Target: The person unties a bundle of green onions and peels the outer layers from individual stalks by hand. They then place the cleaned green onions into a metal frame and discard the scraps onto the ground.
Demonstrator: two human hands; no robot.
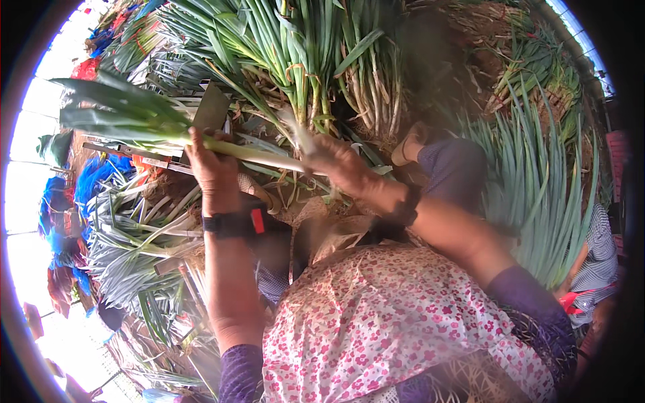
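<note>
A long green onion (259,156) lies nearly level across the space in front of me, its wide dark leaves toward the left and its white stalk toward the right. My left hand (213,164) is closed round it where the leaves meet the stalk. At the white end my right hand (341,163) is closed on the stalk, with a pale, blurred strip rising beside its fingers; what that strip is I cannot tell. Just behind my left hand stands a flat greyish plate (212,107) on a metal frame.
Upright green onions (309,60) stand in a thick bunch ahead. More green onions (537,195) lie to the right, and a heap of trimmed-looking onions (134,228) to the left. Blue plastic (101,178) hangs at far left. Another person's patterned sleeve (600,248) shows at the right edge.
</note>
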